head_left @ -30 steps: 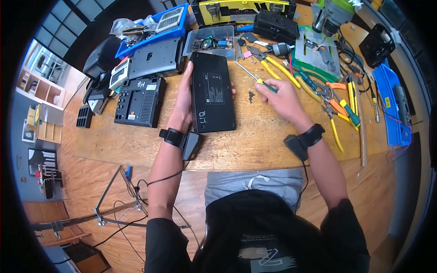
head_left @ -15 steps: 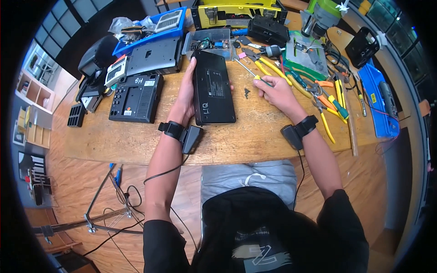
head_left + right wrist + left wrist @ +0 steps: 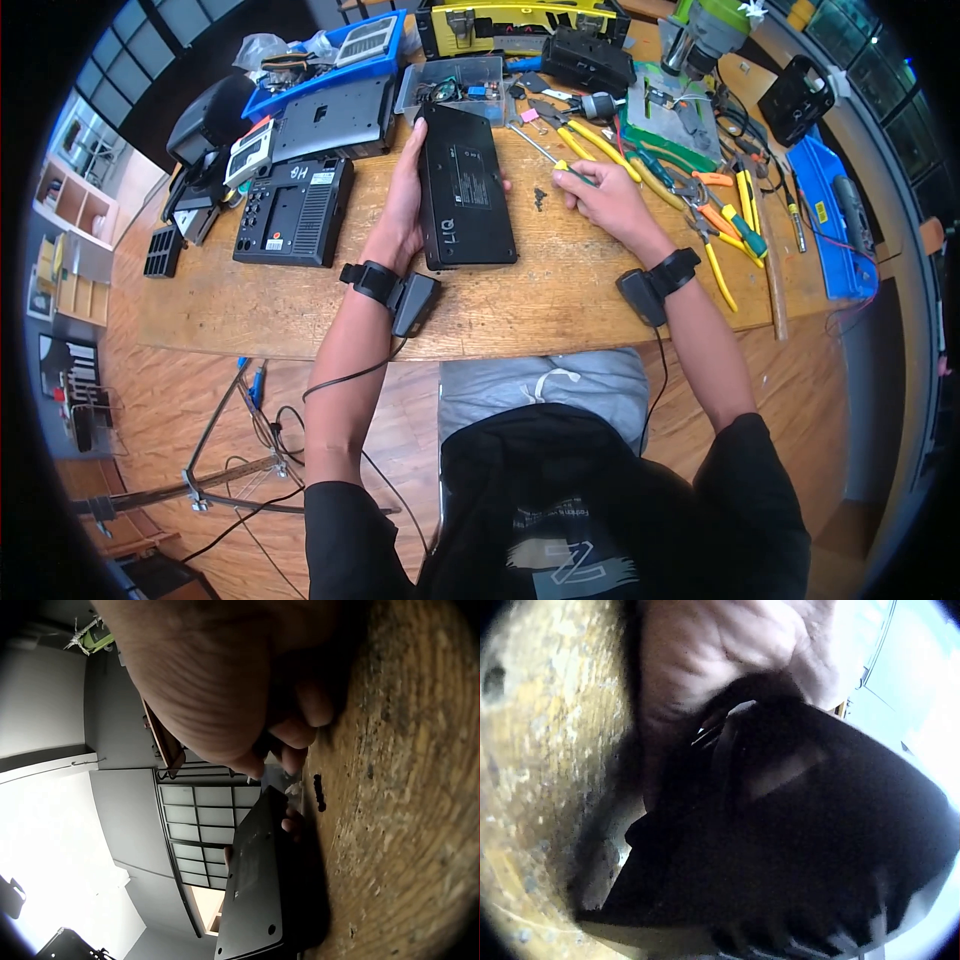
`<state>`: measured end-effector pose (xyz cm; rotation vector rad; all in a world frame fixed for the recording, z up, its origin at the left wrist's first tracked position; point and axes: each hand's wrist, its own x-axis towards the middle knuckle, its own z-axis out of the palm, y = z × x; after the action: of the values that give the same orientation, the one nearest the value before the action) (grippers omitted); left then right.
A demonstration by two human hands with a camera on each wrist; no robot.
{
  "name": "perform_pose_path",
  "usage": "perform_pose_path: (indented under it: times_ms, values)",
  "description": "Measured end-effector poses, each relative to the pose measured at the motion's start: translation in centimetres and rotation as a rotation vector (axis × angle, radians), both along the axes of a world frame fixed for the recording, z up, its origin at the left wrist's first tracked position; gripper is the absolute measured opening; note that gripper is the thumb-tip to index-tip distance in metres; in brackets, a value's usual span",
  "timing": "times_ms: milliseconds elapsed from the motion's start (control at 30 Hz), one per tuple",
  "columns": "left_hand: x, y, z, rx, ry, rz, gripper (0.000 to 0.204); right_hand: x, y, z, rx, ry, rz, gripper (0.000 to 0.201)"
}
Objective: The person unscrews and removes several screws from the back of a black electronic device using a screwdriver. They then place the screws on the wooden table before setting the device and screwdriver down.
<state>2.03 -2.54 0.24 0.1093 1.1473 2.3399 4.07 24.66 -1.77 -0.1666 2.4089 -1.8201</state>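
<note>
Black box stands tilted in the left hand, printed underside facing my head camera, white hand-drawn letters near the close end. I see the left thumb lying along its left edge and fingertips peeking out past the right edge, so that hand grips it from behind. Whether its lower edge touches the desk, I cannot tell. In my left wrist view the box is too dark for detail.

On the other side, the right hand pinches the yellow-and-green handle of a screwdriver between thumb and curled fingers. Its shaft points away from the right hand, the tip near the far right corner of the box. Small dark bits lie on the desk between the two hands. Just beyond the right hand I have yellow-handled pliers; left of the left hand sits another black unit.
</note>
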Motion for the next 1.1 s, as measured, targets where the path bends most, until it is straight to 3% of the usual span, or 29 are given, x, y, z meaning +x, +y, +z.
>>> perform_pose_path:
  times_ms: [167,433,533,633,833,1100]
  values:
    - [0.1,0.1,0.1,-0.073,0.019,0.023,0.089,0.2,-0.3,0.3,0.025,-0.006,-0.007,0.033]
    - [-0.4,0.5,1.3,-0.061,-0.028,0.01,0.077,-0.2,0.0,0.7,-0.007,-0.087,0.027,0.033]
    - [-0.6,0.7,1.3,-0.07,-0.031,0.001,0.077,-0.4,0.1,0.9,0.115,-0.048,0.027,0.03]
    - [-1.3,0.7,0.8,-0.061,-0.001,-0.009,0.08,-0.4,-0.1,0.0,0.088,0.075,-0.002,0.021]
    - [-1.7,0.5,0.0,-0.035,-0.012,0.0,0.088,0.5,-0.5,1.6,0.4,0.119,-0.023,0.021]
    - [-0.3,0.0,-0.5,0.059,-0.041,0.031,0.094,1.8,-1.7,2.1,0.413,0.083,-0.018,0.028]
